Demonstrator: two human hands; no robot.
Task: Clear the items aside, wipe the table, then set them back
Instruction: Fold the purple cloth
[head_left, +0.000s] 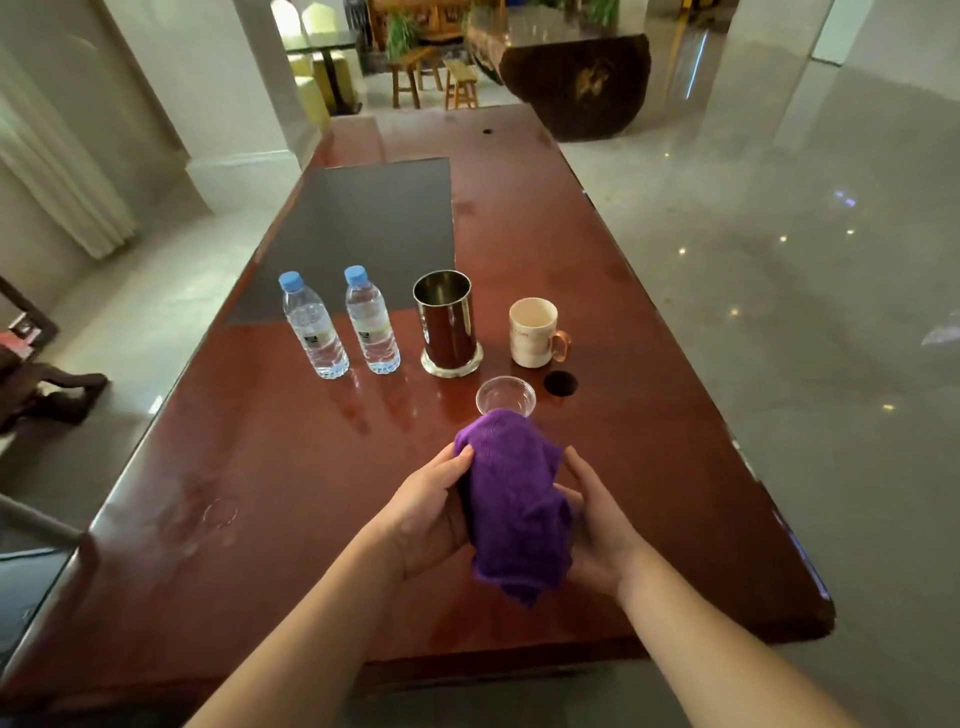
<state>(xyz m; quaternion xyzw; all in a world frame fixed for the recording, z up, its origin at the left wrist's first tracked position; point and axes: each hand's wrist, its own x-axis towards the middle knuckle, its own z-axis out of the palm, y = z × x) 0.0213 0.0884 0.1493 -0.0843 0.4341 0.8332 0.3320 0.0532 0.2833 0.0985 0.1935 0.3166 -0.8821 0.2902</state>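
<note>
A purple cloth (511, 499) is bunched between my left hand (428, 512) and my right hand (597, 530), held above the near part of the glossy red-brown table (291, 467). Both hands grip it from the sides. Across the middle of the table stand two water bottles with blue caps (313, 325) (370, 319), a tall metal cylinder cup (448, 322) and a white mug with a copper handle (534, 332). A small clear glass dish (505, 396) sits just beyond the cloth, partly hidden by it.
A dark grey mat (374, 218) lies on the table behind the bottles. A round dark hole (560, 383) is next to the dish, another (487, 131) at the far end. Shiny floor lies right; wooden stools and a large dark table stand beyond.
</note>
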